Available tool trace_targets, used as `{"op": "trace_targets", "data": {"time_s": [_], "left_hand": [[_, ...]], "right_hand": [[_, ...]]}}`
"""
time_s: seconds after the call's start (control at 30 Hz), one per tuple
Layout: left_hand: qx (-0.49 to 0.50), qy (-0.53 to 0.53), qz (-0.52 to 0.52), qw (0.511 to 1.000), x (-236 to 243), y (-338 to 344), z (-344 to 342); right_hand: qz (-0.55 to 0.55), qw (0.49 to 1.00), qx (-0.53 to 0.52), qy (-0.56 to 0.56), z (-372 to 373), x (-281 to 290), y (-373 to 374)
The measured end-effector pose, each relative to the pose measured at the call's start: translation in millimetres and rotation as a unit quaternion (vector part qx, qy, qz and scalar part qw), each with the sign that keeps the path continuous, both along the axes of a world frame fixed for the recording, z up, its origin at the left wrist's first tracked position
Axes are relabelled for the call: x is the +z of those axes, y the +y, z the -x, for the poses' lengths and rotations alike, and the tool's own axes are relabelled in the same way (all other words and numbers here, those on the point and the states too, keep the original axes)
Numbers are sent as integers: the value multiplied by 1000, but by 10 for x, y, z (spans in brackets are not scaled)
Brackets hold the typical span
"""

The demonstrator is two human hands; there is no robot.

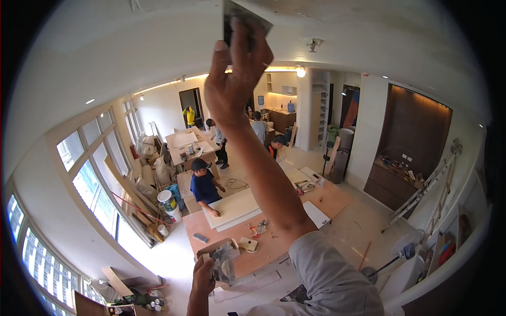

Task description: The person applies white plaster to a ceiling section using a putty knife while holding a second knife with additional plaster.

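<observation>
My right hand (237, 79) is raised to the white ceiling (174, 31), its fingers pressed on a flat, dark-grey scraper blade (246, 11) that lies against the surface. Low in the view, my left hand (202, 275) is closed round the near end of a flat plate smeared with grey-white putty (224, 263). Its handle is mostly hidden by the fingers. Below that plate lies a wooden work table (274, 245), with a roll of tape (249, 244) and small tools on it.
A ceiling fitting (312, 43) juts down right of my raised hand. A co-worker in blue (203, 181) leans over white boards (232, 209); other people stand farther back. Buckets (167, 203) line the window side. At right are a ladder (421, 192) and a standing fan (406, 252).
</observation>
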State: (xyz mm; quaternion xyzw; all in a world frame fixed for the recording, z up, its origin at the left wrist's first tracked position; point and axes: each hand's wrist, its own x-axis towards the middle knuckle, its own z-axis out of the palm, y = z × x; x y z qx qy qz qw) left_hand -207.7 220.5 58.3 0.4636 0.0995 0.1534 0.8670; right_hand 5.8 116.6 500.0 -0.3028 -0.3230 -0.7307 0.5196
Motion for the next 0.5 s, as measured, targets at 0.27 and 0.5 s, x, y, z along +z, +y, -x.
{"op": "trace_targets", "data": {"time_s": [0.27, 0.5], "left_hand": [[24, 19, 3, 1000, -86, 63, 97], [27, 22, 23, 999, -87, 46, 75]], "right_hand": [[-74, 985, -143, -67, -959, 182, -320], [21, 980, -199, 20, -1495, 111, -159]]}}
